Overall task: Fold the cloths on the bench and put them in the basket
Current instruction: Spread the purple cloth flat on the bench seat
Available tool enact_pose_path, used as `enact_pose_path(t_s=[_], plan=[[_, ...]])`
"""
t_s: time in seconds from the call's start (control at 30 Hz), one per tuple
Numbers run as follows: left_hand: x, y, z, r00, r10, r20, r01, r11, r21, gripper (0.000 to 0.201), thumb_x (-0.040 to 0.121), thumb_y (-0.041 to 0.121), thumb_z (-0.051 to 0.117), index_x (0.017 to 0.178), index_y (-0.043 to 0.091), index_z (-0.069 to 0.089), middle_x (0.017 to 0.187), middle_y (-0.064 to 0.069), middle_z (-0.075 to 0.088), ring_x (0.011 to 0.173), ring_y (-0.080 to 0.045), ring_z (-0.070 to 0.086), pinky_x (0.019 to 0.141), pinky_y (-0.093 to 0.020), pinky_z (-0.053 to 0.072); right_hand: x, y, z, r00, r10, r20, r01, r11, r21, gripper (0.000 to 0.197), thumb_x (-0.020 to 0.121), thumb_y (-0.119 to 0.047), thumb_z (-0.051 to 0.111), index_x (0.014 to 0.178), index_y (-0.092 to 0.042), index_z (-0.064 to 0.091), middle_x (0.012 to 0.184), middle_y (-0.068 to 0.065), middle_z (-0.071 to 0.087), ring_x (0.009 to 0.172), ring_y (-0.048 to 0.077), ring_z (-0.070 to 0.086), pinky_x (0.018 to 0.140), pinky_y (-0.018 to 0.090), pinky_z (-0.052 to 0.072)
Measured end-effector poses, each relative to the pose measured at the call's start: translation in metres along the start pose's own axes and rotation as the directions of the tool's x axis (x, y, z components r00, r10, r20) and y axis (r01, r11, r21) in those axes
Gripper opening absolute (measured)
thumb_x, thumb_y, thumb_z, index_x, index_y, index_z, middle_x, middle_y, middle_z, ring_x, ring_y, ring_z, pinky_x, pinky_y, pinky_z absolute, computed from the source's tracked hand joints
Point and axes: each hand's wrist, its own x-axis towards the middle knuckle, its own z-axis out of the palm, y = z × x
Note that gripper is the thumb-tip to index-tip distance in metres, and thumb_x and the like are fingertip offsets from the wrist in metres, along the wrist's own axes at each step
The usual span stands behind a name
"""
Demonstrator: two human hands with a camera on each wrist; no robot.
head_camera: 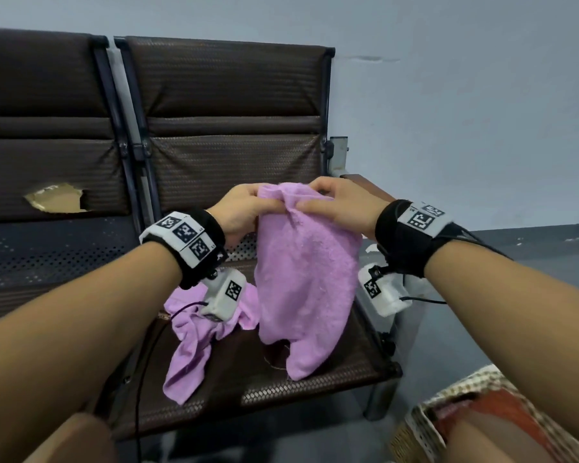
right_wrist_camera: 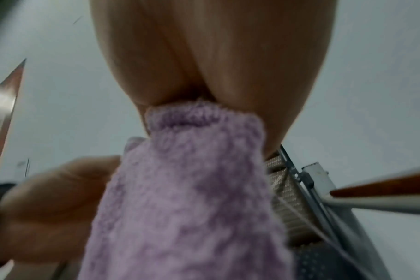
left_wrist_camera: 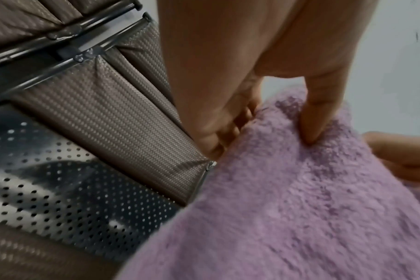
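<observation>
Forearms are filling the near edge of the head view, both reaching out over the worktop [head_camera: 214,389], a row of padded brown bench seats with perforated metal between the pads.

Far left: torn seat back [head_camera: 56,197] on the neighbouring seat, foam showing. Not part of the job.

Left of centre: crumpled lilac cloth [head_camera: 194,342] is lying loose on the seat pad, one end trailing toward the front edge. Judged to be waiting its turn, unfolded, within easy reach.

Centre: left hand [head_camera: 239,212] is pinching the top edge of the raised lilac towel [head_camera: 306,279]. In the left wrist view the thumb is pressing into the pile with the fingers [left_wrist_camera: 224,130] curled behind. Towel is hanging free from the top edge, its lower end resting on the seat; held high like this, its own weight is likely pulling the creases out and letting the edges be found.

Right of centre: right hand [head_camera: 338,208] is clamped on the same top edge, just beside the left, so the two grips are close together. Right wrist view confirms bunched fabric nipped between thumb and fingers. Grips this close suggest a corner is being located or handed over before spreading, with folding not yet started.

Lower right: woven basket [head_camera: 425,426] is sitting on the floor beside the bench, partly hidden by a knee. Its contents cannot be made out.
</observation>
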Motion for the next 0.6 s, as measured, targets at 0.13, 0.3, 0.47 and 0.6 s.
enact_pose_path(t_s=[0.13, 0.3, 0.47, 0.6], plan=[[0.021, -0.005, -0.002, 0.970, 0.094, -0.224, -0.034, 0.966, 0.258, 0.020, 0.083, 0.000, 0.073, 0.083, 0.015, 0.061, 0.080, -0.002, 0.062, 0.072, -0.012, 0.056, 0.062, -0.023, 0.048, 0.008, 0.027, -0.016, 0.978, 0.186, 0.088, -0.140, 0.914, -0.381, 0.021, 0.088, -0.036, 0.072, 0.085, -0.016, 0.073, 0.084, 0.006, 0.071, 0.070, 0.018, 0.066, 0.065, 0.030, 0.058], [0.052, 0.001, 0.002, 0.891, 0.261, -0.370, -0.120, 0.924, 0.363, 0.031, 0.077, -0.002, 0.076, 0.077, 0.018, 0.052, 0.073, 0.001, 0.058, 0.069, -0.010, 0.050, 0.066, -0.027, 0.044, 0.026, 0.047, -0.020, 0.962, 0.033, -0.271, -0.121, 0.941, -0.315, 0.030, 0.092, -0.017, 0.055, 0.064, -0.024, 0.059, 0.066, -0.002, 0.058, 0.070, 0.025, 0.056, 0.059, 0.029, 0.040], [0.057, 0.009, -0.009, 0.843, 0.325, -0.429, -0.163, 0.914, 0.371, 0.035, 0.067, 0.006, 0.077, 0.064, 0.021, 0.047, 0.061, 0.006, 0.050, 0.058, -0.005, 0.041, 0.053, -0.022, 0.037, 0.028, 0.044, -0.016, 0.884, -0.133, -0.449, 0.092, 0.990, -0.111, 0.019, 0.089, -0.017, 0.058, 0.090, -0.030, 0.073, 0.070, -0.018, 0.060, 0.066, 0.000, 0.053, 0.059, 0.017, 0.038], [0.027, -0.032, -0.021, 0.930, 0.230, -0.285, -0.061, 0.864, 0.500, 0.036, 0.073, 0.009, 0.083, 0.062, 0.019, 0.050, 0.057, 0.007, 0.052, 0.052, 0.001, 0.043, 0.048, -0.019, 0.035, 0.009, 0.060, 0.003, 0.943, -0.100, -0.319, 0.069, 0.992, -0.105, 0.015, 0.089, -0.020, 0.059, 0.087, -0.028, 0.071, 0.073, -0.017, 0.064, 0.066, -0.008, 0.055, 0.061, 0.011, 0.040]])
